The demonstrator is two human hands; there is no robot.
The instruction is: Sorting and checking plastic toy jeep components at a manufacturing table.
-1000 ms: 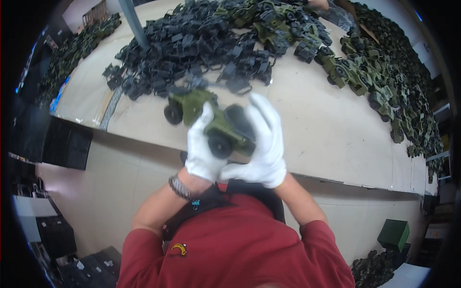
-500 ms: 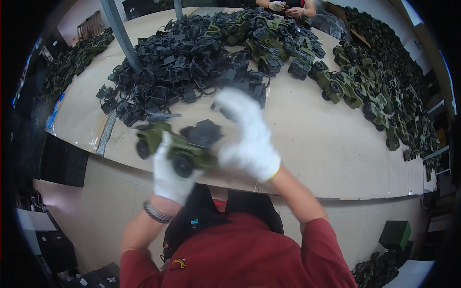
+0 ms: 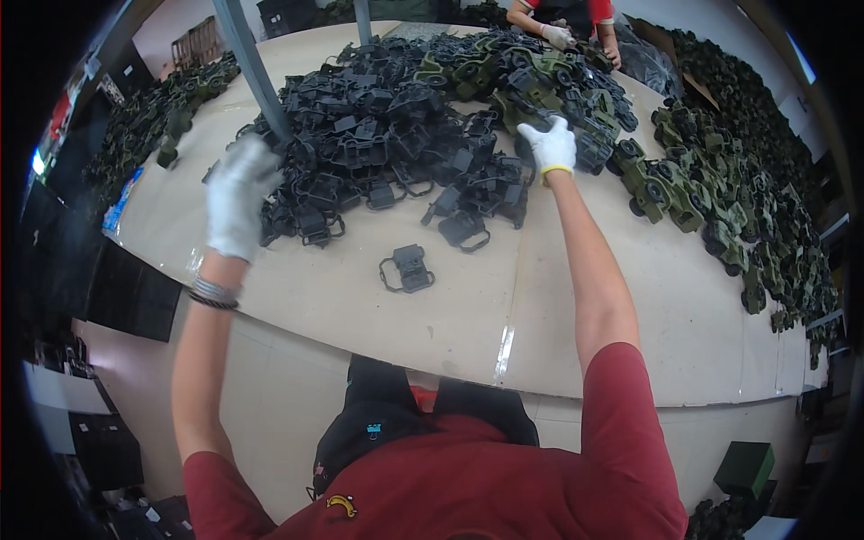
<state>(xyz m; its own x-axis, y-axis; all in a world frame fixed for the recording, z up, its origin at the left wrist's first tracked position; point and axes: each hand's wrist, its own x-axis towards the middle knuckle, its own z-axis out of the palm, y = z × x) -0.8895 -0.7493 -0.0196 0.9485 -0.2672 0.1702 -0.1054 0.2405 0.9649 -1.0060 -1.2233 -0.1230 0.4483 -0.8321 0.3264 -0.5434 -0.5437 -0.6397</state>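
Observation:
At the left edge of a heap of dark grey plastic frame parts [image 3: 360, 135], my left hand [image 3: 236, 202] in a white glove is smeared by motion, so its fingers cannot be read. No toy jeep shows in it. My right hand [image 3: 551, 148], also gloved, reaches far over the table to the green toy jeeps [image 3: 531, 85] beside the heap. Its thumb and forefinger are spread at a jeep; whether they touch it is unclear. One loose dark grey frame part [image 3: 409, 268] lies on the table in front of me, apart from the heap.
More green toy jeeps [image 3: 711, 198] line the table's right side, and another pile [image 3: 148, 117] lies at the far left. A grey metal post [image 3: 252, 72] rises through the left of the heap. Across the table a co-worker's gloved hand [image 3: 560, 37] is busy.
The green toy jeep has left my left hand, which has swung left and away. My right hand has moved forward and right to the jeeps. A loose frame part now shows before me.

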